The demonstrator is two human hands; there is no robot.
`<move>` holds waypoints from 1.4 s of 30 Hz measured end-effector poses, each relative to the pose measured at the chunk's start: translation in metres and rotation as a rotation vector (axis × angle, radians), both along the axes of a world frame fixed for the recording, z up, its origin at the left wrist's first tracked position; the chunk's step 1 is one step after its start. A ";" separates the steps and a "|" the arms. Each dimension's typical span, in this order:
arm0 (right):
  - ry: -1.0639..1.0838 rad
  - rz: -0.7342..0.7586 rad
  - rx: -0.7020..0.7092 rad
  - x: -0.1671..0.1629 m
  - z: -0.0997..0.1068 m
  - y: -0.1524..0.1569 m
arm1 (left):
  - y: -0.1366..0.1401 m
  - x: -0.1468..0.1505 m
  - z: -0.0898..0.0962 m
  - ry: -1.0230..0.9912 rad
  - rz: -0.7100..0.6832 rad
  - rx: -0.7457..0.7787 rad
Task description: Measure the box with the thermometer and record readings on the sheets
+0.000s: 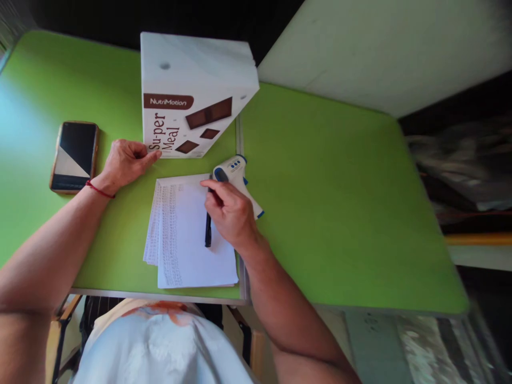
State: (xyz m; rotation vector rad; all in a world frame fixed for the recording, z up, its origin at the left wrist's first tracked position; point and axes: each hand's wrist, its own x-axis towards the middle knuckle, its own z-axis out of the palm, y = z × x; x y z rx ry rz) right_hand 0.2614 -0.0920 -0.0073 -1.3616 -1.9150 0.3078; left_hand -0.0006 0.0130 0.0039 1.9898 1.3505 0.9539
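Observation:
My left hand (126, 164) is closed at the lower left corner of a white NutriMotion box (200, 69), its thumb against the printed front. The box stands upright and shows brown bar pictures. Over the stack of paper (188, 256), my right hand (232, 210) has thumb and index finger closed around the upper part of a black pen (208, 232). The pen's lower end points toward me. Rows of small handwriting run down the left side of the top sheet. A white and blue infrared thermometer (236, 169) lies beside the paper, partly covered by my right hand.
A phone (75, 157) in a brown-edged case lies left of my left hand. The green folding table (340, 202) has a metal seam down its middle. A pale wall stands behind, and a shelf with plastic-wrapped things (464, 165) is to the right.

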 end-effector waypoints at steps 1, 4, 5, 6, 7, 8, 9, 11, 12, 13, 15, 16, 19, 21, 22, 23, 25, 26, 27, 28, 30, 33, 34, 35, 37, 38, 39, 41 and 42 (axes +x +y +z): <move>0.084 0.027 0.010 0.002 0.001 0.001 | 0.000 0.000 -0.001 0.003 0.004 -0.003; 0.309 0.084 -0.015 0.001 -0.002 0.000 | 0.001 0.000 -0.003 0.005 0.040 0.023; 0.368 0.090 -0.021 -0.001 -0.003 -0.002 | 0.001 0.000 -0.003 0.006 0.038 0.036; 0.418 0.087 -0.024 -0.004 -0.005 -0.005 | 0.001 0.000 -0.003 0.010 0.020 0.046; 0.457 0.082 -0.032 -0.007 -0.006 -0.007 | 0.001 0.001 -0.003 0.017 -0.013 0.049; 0.491 0.074 -0.046 -0.011 -0.007 -0.009 | 0.000 0.001 -0.002 0.031 -0.061 0.044; 0.523 0.071 -0.068 -0.015 -0.007 -0.011 | -0.001 0.002 -0.002 0.052 -0.118 0.034; 0.577 0.077 -0.122 -0.022 -0.006 -0.013 | -0.003 0.004 0.000 0.112 -0.226 0.012; 0.594 0.082 -0.141 -0.025 -0.006 -0.013 | -0.004 0.005 0.001 0.146 -0.267 0.004; 0.602 0.083 -0.152 -0.028 -0.005 -0.012 | -0.005 0.007 0.002 0.180 -0.291 0.002; 0.589 0.061 -0.166 -0.032 -0.004 -0.009 | -0.006 0.008 0.003 0.246 -0.305 0.013; 0.574 0.040 -0.172 -0.034 -0.005 -0.007 | -0.006 0.008 0.003 0.272 -0.307 0.021; 0.534 -0.036 -0.180 -0.035 -0.008 -0.002 | -0.005 0.008 0.002 0.301 -0.329 0.036; 0.529 -0.077 -0.164 -0.035 -0.011 0.000 | -0.004 0.007 0.002 0.280 -0.351 0.024; 0.527 -0.090 -0.155 -0.035 -0.012 0.001 | -0.004 0.007 0.002 0.268 -0.358 0.013; 0.518 -0.098 -0.151 -0.035 -0.012 0.001 | -0.003 0.007 0.002 0.255 -0.362 0.002; 0.461 -0.104 -0.153 -0.034 -0.010 0.002 | -0.003 0.008 0.002 0.237 -0.365 -0.019; 0.417 -0.101 -0.159 -0.034 -0.009 0.003 | -0.003 0.008 0.002 0.230 -0.366 -0.027; 0.373 -0.096 -0.167 -0.034 -0.008 0.003 | -0.003 0.008 0.002 0.225 -0.366 -0.034; 0.334 -0.089 -0.172 -0.033 -0.007 0.004 | -0.003 0.008 0.003 0.222 -0.366 -0.039; 0.286 -0.072 -0.169 -0.032 -0.006 0.004 | -0.004 0.008 0.004 0.223 -0.362 -0.045; 0.252 -0.055 -0.153 -0.030 -0.007 0.003 | -0.004 0.009 0.005 0.229 -0.357 -0.050; 0.242 -0.052 -0.153 -0.029 -0.008 0.003 | -0.004 0.009 0.005 0.230 -0.357 -0.054; 0.233 -0.050 -0.154 -0.029 -0.008 0.002 | -0.004 0.009 0.006 0.232 -0.359 -0.058; 0.226 -0.042 -0.151 -0.028 -0.009 0.002 | -0.005 0.010 0.006 0.243 -0.359 -0.060; 0.231 -0.035 -0.144 -0.028 -0.009 0.002 | -0.005 0.010 0.005 0.249 -0.359 -0.059; 0.239 -0.028 -0.134 -0.029 -0.010 0.002 | -0.005 0.010 0.005 0.255 -0.359 -0.056; 0.250 -0.028 -0.123 -0.029 -0.010 0.002 | -0.005 0.010 0.005 0.259 -0.360 -0.051; 0.247 -0.033 -0.128 -0.029 -0.009 0.002 | -0.004 0.011 0.004 0.258 -0.361 -0.050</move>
